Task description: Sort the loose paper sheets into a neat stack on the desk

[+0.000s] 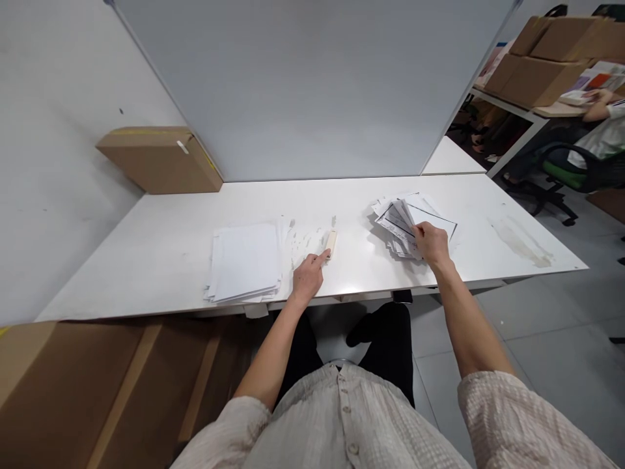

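Observation:
My left hand [307, 276] is at the near edge of the white table, its fingers closed on the near end of a small cream-coloured oblong object [332, 241]. What kind of thing this is, I cannot make out. To its left lies a fairly even stack of white paper [247, 260]. At the right, my right hand [431, 243] pinches some paper sheets [403, 213] at the top of a loose, fanned pile of printed papers [398, 246]. Fingers partly hide how many sheets are in the pinch.
A white upright panel [317, 85] stands along the back of the table [166, 260]. One cardboard box [161, 159] leans at the back left; larger cartons [73, 384] stand below left. At the far right a person sits by another desk with boxes [537, 78].

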Demonstrator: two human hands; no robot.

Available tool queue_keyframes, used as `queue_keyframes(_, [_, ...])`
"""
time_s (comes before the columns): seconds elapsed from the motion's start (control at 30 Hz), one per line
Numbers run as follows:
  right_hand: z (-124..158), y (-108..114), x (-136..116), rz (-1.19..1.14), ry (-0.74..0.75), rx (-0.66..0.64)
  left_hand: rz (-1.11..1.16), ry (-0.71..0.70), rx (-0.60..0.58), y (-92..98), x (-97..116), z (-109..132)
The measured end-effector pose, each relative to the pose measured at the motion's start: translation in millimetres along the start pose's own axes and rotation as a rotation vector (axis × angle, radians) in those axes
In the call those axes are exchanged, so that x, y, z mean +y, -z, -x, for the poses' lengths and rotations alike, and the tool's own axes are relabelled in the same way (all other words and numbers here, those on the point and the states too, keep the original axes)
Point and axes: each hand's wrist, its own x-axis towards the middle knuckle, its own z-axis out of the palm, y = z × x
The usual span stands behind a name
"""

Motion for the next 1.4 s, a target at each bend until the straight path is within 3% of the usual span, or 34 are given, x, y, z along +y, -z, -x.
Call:
queue_keyframes(0.2, [3.0,10.9,-3.8,-0.13,0.022,0.011,0.046,-0.037,0.043,-4.1,-4.1,0.2])
queue_keyframes(0.33, [17.6,38.1,-21.2,-0.013,0.166,0.315,0.238,-0.035,0.122,-6.2,-6.4,0.2])
queue_keyframes(0.43, [47.2,60.7,-48.8,-0.17,0.25,0.401,0.632,0.038,0.22,-2.7,1.8,3.2])
queue_keyframes(0.5, [72.3,69.3,-69.8,-0.35,0.277,0.363,1.025,0.122,0.187,3.3,13.7,7.6])
queue_keyframes(0.57, [94.0,70.2,-87.2,-0.523,0.284,0.258,1.454,0.172,0.009,11.4,28.0,13.3])
queue_keyframes(0.67, [104.2,59.6,-95.1,-0.711,0.279,-0.039,1.779,0.343,-0.168,22.6,44.0,21.1])
queue_keyframes(0.73, [91.3,47.8,-84.6,-0.733,0.229,-0.192,1.818,0.446,-0.148,26.4,47.2,24.0])
queue_keyframes(0.77, [79.9,41.3,-75.2,-0.684,0.186,-0.197,1.811,0.47,-0.118,26.9,46.7,24.9])
queue_keyframes(0.87, [38.4,22.0,-39.2,-0.32,0.054,0.015,1.748,0.486,-0.049,23.6,40.6,26.8])
queue_keyframes(0.97, [8.9,7.2,-8.8,-0.054,0.062,-0.062,1.696,0.522,-0.001,17.4,34.5,29.7])
queue_keyframes(1.07, [1.2,0.5,5.6,-0.059,0.091,-0.185,1.672,0.547,0.023,13.1,31.3,32.2])
queue_keyframes(1.23, [3.9,1.8,11.5,-0.173,0.123,-0.174,1.679,0.543,0.004,11.3,29.1,31.5])
queue_keyframes(1.4, [-1.5,6.1,13.9,-0.216,0.014,-0.221,1.684,0.568,-0.037,12.3,28.0,30.6])
